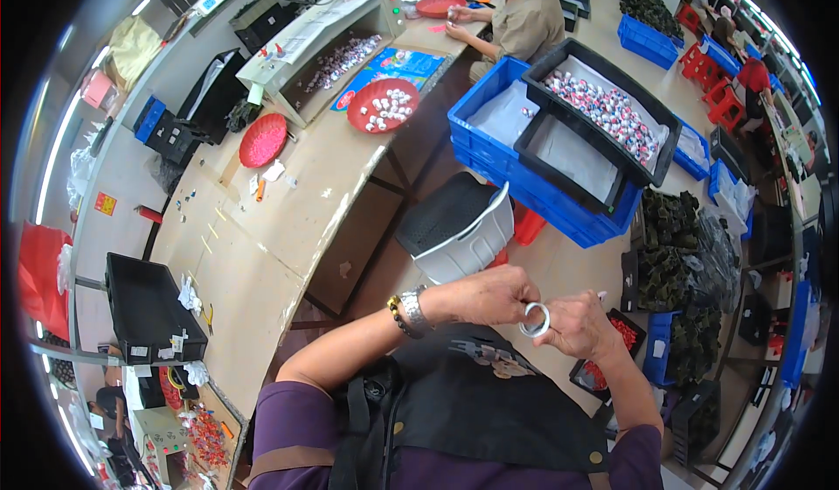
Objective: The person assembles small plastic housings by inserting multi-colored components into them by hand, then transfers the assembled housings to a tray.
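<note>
Hands: your left hand [485, 296] and right hand [575, 324] both pinch a white ring [535, 319], fingers curled, above your lap.
Crate: blue crate [489, 105] ahead carries black trays [603, 62] of small white-and-red packages.
Table: red dishes [382, 105] sit well away.

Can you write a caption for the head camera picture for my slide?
Left hand and right hand hold a small white ring above a dark apron, beside a long workbench.
</note>
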### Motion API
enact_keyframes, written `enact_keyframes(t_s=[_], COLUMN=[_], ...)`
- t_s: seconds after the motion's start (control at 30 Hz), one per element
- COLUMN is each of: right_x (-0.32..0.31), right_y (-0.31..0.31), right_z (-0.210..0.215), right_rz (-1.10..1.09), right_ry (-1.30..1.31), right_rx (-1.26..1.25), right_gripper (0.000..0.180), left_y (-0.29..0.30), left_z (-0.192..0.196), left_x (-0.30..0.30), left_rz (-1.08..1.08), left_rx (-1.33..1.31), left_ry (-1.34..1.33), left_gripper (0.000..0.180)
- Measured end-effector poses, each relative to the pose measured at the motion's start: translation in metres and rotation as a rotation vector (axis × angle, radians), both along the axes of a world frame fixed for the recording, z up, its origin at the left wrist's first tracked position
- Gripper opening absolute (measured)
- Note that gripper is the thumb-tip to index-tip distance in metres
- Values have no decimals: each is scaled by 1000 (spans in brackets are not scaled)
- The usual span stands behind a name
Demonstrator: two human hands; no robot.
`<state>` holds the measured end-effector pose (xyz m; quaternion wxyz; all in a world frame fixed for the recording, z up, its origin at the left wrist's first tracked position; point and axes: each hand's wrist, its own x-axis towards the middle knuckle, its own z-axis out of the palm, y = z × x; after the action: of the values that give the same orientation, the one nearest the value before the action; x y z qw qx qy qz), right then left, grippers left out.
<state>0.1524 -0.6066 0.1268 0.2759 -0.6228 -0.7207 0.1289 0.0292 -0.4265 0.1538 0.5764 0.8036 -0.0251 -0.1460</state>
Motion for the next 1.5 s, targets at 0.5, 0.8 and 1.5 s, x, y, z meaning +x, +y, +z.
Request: enact_keyframes(t_s=[0.5,0.8,1.5], right_x=[3,3,14], right_y=[-1,-4,-5], right_z=[-28,-29,-33], right_rz=[-338,-390,-271], right_ry=[66,81,204], right_rx=[69,150,115], right_gripper=[59,52,47], left_y=[-30,-42,-37], left_z=[-16,-21,-28], left_x=[1,6,12], left_rz=[567,663,637], left_rx=[-389,-443,-158], left_ry=[151,65,108], left_gripper=[23,24,23])
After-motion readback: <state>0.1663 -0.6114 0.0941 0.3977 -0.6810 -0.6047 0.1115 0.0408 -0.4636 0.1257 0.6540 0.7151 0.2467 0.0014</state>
